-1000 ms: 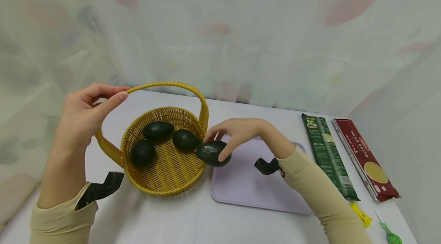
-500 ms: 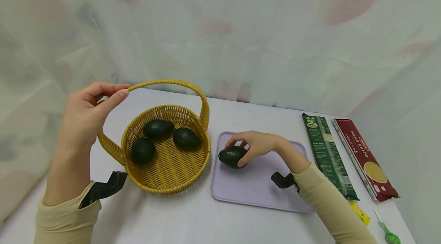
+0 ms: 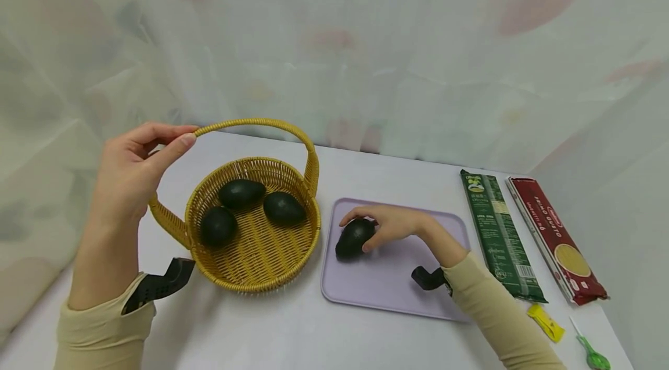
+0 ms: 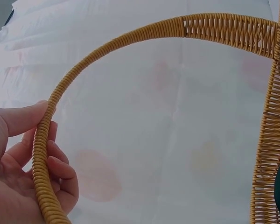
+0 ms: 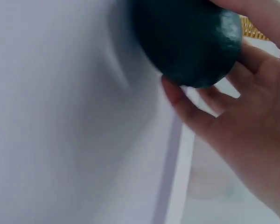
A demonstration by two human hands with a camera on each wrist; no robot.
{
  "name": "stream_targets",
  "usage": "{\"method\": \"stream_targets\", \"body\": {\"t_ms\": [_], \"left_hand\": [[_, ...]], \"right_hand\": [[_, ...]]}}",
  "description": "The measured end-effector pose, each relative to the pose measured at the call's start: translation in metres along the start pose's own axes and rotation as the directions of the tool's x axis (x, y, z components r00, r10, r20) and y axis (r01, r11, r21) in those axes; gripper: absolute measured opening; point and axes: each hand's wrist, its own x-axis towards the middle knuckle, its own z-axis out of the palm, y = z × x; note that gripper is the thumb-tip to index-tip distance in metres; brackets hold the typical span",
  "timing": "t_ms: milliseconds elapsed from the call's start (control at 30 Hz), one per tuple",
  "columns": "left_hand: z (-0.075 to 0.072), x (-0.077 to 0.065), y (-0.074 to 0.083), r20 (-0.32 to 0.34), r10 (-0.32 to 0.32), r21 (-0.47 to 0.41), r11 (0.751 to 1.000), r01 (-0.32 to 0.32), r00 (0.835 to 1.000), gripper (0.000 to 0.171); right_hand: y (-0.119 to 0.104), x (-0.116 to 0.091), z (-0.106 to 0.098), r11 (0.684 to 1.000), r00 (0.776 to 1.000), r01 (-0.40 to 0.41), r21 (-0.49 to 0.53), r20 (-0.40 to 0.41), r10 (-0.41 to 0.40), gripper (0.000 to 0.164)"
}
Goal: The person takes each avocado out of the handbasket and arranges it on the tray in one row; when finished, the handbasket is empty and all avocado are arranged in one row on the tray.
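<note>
With thumb and fingers my left hand (image 3: 122, 169) pinches the yellow woven handle (image 3: 261, 122) of a round wicker basket (image 3: 251, 287); the left wrist view shows the thumb (image 4: 25, 119) against the handle and the fingers behind it. Inside the basket lie three dark green avocados (image 3: 242, 193). To its right, my right hand (image 3: 394, 223) holds another avocado (image 3: 351, 240) over the left part of a lilac tray (image 3: 387, 291). In the right wrist view, thumb and fingers (image 5: 186, 105) curve around this avocado (image 5: 186, 42), which is close to the tray surface.
Right of the tray lie a green pack (image 3: 502, 236) and a dark red pasta pack (image 3: 556, 239). Nearer the front are a small yellow packet (image 3: 546, 322) and a green lollipop (image 3: 594, 355). A pale patterned curtain (image 3: 334, 68) hangs behind the white table.
My right hand has carried the avocado from beside the basket rim rightward over the tray, and the avocado has turned more upright in view. My left hand stays on the handle.
</note>
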Motion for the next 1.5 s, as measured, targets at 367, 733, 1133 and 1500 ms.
{"method": "stream_targets", "body": {"t_ms": [367,733,1133,1500], "left_hand": [[0.001,0.0,0.0,0.001,-0.012,-0.022,1.0,0.012,1.0,0.015],[0.0,0.001,0.0,0.004,-0.005,-0.047,0.999,0.005,1.0,0.015],[0.0,0.0,-0.001,0.019,0.009,-0.055,0.998,-0.008,1.0,0.015],[0.0,0.0,0.001,0.013,-0.012,-0.028,1.0,0.012,1.0,0.013]], "right_hand": [[0.01,0.003,0.018,0.989,0.983,-0.012,0.15,-0.179,0.039,0.059],[0.005,0.01,0.038,0.987,0.949,-0.081,0.138,-0.291,0.118,0.076],[0.007,0.009,0.038,0.977,0.951,-0.117,0.179,-0.264,0.162,0.076],[0.008,0.009,0.036,0.979,0.953,-0.072,0.19,-0.277,0.124,0.076]]}}
